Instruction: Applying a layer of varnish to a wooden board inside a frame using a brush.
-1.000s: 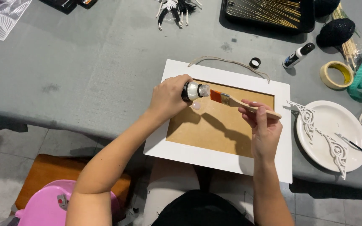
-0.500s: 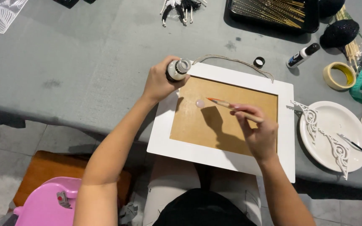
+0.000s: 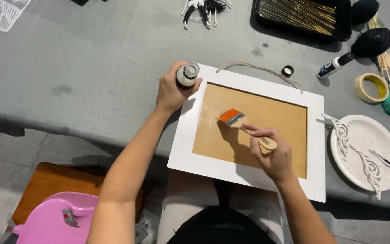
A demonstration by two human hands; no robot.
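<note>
Over brown panel [image 3: 267, 131]: brush [image 3: 244, 126] in right hand [image 3: 271, 153] grip.

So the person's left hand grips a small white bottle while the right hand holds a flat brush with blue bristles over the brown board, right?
Not quite: the head view shows the flat brush has orange bristles, not blue. The left hand does grip the small white bottle, and the right hand holds the brush over the brown board.
</note>
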